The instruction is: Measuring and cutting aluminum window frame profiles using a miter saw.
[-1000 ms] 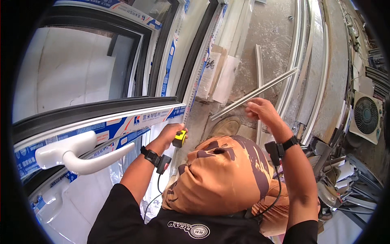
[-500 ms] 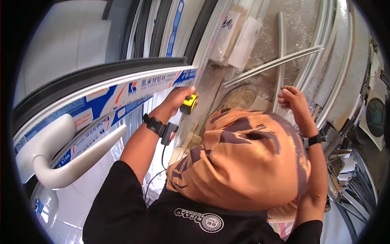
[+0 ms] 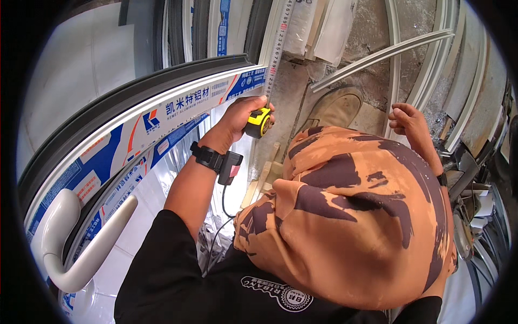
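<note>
A yellow and black tape measure (image 3: 258, 122) is gripped in my left hand (image 3: 237, 119), with the thumb on top near the blade's mouth. Its white blade (image 3: 278, 46) runs out away from me past the end of a long profile. That profile, part of a sash or frame, carries blue and white protective film (image 3: 178, 110) and a black edge strip (image 3: 135, 89). My left hand sits just under its end corner. Off to the right, my right hand (image 3: 411, 123) is raised with its fingers curled in and nothing visible in them.
A white lever handle (image 3: 81, 243) juts out at the lower left. Loose pale strips (image 3: 383, 59) lie on the floor beyond my boot (image 3: 337, 108). Camouflage cloth (image 3: 367, 216) covers the lower middle. Offcuts (image 3: 480, 216) are piled at the right.
The view has shifted, bringing the tape blade and its markings more clearly into sight. My left hand keeps its grip on the tape measure; my right hand stays curled.
</note>
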`<act>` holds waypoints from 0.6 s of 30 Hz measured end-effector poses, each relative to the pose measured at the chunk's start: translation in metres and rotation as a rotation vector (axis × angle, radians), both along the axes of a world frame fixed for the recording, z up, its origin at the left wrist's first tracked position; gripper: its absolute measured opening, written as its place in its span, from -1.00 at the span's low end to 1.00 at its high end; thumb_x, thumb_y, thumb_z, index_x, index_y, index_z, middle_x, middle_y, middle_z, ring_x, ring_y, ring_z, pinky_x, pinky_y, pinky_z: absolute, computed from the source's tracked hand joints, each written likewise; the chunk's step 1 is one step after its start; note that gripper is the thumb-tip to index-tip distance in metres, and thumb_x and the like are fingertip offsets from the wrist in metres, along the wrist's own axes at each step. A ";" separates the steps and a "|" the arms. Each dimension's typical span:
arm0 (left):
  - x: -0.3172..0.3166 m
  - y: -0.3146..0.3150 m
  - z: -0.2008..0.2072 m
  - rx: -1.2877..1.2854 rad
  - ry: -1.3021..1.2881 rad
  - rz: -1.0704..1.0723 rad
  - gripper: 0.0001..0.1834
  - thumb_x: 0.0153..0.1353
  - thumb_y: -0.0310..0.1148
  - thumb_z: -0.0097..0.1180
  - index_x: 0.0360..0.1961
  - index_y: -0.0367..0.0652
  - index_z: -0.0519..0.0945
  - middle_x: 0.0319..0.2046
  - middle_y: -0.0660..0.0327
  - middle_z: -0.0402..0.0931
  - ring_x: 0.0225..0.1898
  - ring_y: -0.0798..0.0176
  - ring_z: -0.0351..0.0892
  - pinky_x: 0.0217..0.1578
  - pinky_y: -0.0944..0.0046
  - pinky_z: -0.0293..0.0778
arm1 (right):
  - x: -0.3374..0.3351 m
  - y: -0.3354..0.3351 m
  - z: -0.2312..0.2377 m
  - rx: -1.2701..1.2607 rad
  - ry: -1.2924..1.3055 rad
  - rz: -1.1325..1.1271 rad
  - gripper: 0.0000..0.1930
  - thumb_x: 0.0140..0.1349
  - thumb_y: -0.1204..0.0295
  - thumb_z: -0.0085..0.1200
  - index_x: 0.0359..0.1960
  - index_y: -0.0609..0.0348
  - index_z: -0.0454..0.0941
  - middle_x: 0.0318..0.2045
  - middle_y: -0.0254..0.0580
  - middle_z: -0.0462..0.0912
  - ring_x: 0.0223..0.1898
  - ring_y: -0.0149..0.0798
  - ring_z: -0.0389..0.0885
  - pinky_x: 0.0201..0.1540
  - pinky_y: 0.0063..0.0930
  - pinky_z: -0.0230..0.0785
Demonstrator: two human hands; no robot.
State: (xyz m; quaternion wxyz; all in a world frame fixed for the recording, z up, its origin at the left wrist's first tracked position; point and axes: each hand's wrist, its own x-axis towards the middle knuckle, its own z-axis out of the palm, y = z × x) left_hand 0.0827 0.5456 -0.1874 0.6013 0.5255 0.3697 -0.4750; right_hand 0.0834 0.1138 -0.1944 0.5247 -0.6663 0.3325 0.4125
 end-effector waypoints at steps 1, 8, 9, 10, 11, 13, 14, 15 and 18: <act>0.000 0.000 0.000 0.009 0.001 -0.002 -0.62 0.40 -0.12 0.00 -0.16 -0.26 0.60 -0.35 0.08 0.67 -0.36 0.25 0.68 -0.28 0.30 0.58 | -0.001 -0.001 0.000 -0.011 0.000 0.004 -0.62 0.41 0.30 0.03 0.14 0.29 0.46 -0.25 -0.32 0.63 -0.34 -0.48 0.57 -0.22 -0.57 0.44; 0.000 0.000 0.001 0.000 0.002 0.000 -0.63 0.39 -0.12 0.02 -0.18 -0.26 0.61 -0.35 0.08 0.67 -0.36 0.24 0.68 -0.27 0.29 0.58 | 0.000 -0.005 -0.001 -0.006 -0.009 -0.033 -0.61 0.40 0.30 0.04 0.15 0.30 0.46 -0.26 -0.31 0.63 -0.32 -0.48 0.58 -0.23 -0.59 0.42; 0.000 0.000 0.001 -0.007 0.006 0.003 -0.63 0.39 -0.11 0.03 -0.18 -0.26 0.61 -0.35 0.08 0.67 -0.36 0.24 0.68 -0.27 0.29 0.58 | 0.000 -0.004 -0.001 -0.007 -0.020 -0.042 -0.60 0.38 0.31 0.05 0.14 0.30 0.47 -0.25 -0.29 0.64 -0.32 -0.47 0.59 -0.24 -0.59 0.41; 0.000 0.000 0.001 -0.001 0.012 0.004 -0.63 0.39 -0.11 0.03 -0.18 -0.25 0.61 -0.35 0.08 0.67 -0.37 0.24 0.68 -0.27 0.29 0.59 | 0.000 -0.004 -0.001 -0.012 -0.029 -0.044 -0.60 0.36 0.31 0.06 0.14 0.31 0.49 -0.24 -0.27 0.65 -0.32 -0.46 0.60 -0.25 -0.59 0.41; 0.000 0.000 0.001 -0.011 0.008 0.005 -0.63 0.39 -0.11 0.03 -0.18 -0.26 0.61 -0.35 0.08 0.67 -0.37 0.24 0.68 -0.27 0.29 0.59 | 0.000 -0.003 -0.001 -0.012 -0.034 -0.043 -0.60 0.36 0.31 0.06 0.13 0.30 0.49 -0.24 -0.26 0.65 -0.32 -0.47 0.60 -0.25 -0.59 0.41; 0.000 0.000 0.000 -0.005 0.010 0.004 -0.63 0.39 -0.12 0.03 -0.18 -0.26 0.60 -0.35 0.09 0.67 -0.37 0.25 0.67 -0.27 0.30 0.59 | 0.000 -0.001 -0.002 -0.020 -0.043 -0.021 -0.60 0.36 0.30 0.06 0.13 0.30 0.50 -0.23 -0.26 0.65 -0.32 -0.47 0.60 -0.25 -0.59 0.41; 0.000 0.000 0.000 -0.009 0.007 0.004 -0.63 0.39 -0.12 0.03 -0.18 -0.26 0.60 -0.35 0.09 0.67 -0.37 0.25 0.67 -0.27 0.30 0.59 | -0.001 0.000 -0.002 -0.019 -0.034 -0.021 -0.61 0.36 0.30 0.06 0.13 0.29 0.50 -0.23 -0.26 0.65 -0.32 -0.47 0.60 -0.25 -0.59 0.41; 0.000 0.000 0.000 -0.011 0.002 0.004 -0.63 0.39 -0.11 0.02 -0.18 -0.26 0.60 -0.35 0.09 0.67 -0.37 0.25 0.67 -0.27 0.30 0.59 | -0.001 0.001 -0.001 -0.020 -0.035 -0.017 -0.61 0.36 0.30 0.06 0.12 0.29 0.50 -0.23 -0.26 0.65 -0.32 -0.47 0.60 -0.24 -0.59 0.41; 0.000 0.001 0.000 -0.014 0.007 0.005 -0.63 0.39 -0.11 0.02 -0.18 -0.26 0.60 -0.35 0.09 0.67 -0.37 0.26 0.68 -0.27 0.31 0.59 | -0.004 0.001 -0.001 -0.030 -0.027 -0.013 -0.61 0.37 0.30 0.05 0.12 0.29 0.51 -0.23 -0.26 0.65 -0.32 -0.47 0.60 -0.24 -0.59 0.41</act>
